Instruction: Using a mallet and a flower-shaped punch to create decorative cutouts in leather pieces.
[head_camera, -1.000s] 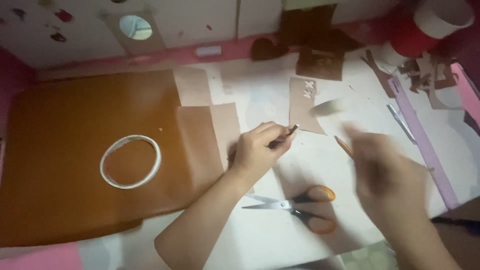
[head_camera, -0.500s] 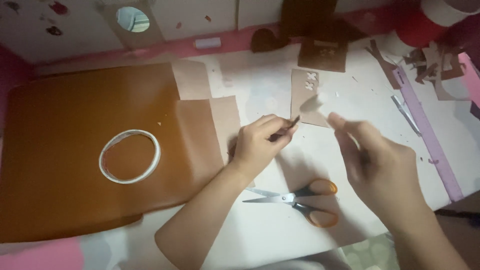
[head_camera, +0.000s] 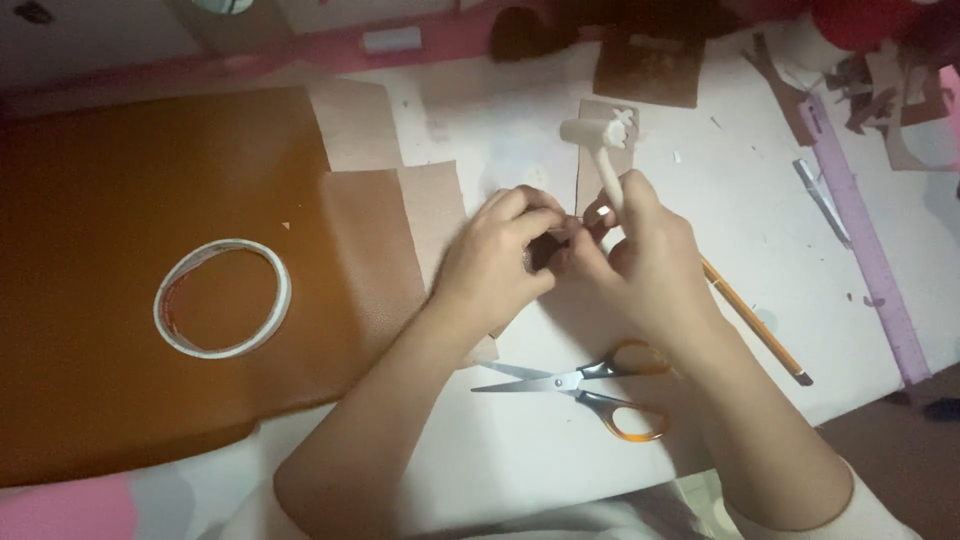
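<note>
Far left on the desk (head_camera: 500, 140) there's one big brown leather sheet (head_camera: 110, 200) with one roll of tape (head_camera: 222, 297) lying on it. Mid-desk, the left hand (head_camera: 495, 265) and right hand (head_camera: 640, 260) meet, fingers pinched together on one small dark piece (head_camera: 545, 250); the right also grips one white tool (head_camera: 603, 150). One pair of orange-handled scissors (head_camera: 590, 385) lies near the front edge, one pencil (head_camera: 755, 325) and one purple ruler (head_camera: 865, 240) toward the right edge.

Open table w/ scissors (head_camera: 585, 385) below, pencil (head_camera: 755, 325) right, tape ring (head_camera: 222, 297) left.
</note>
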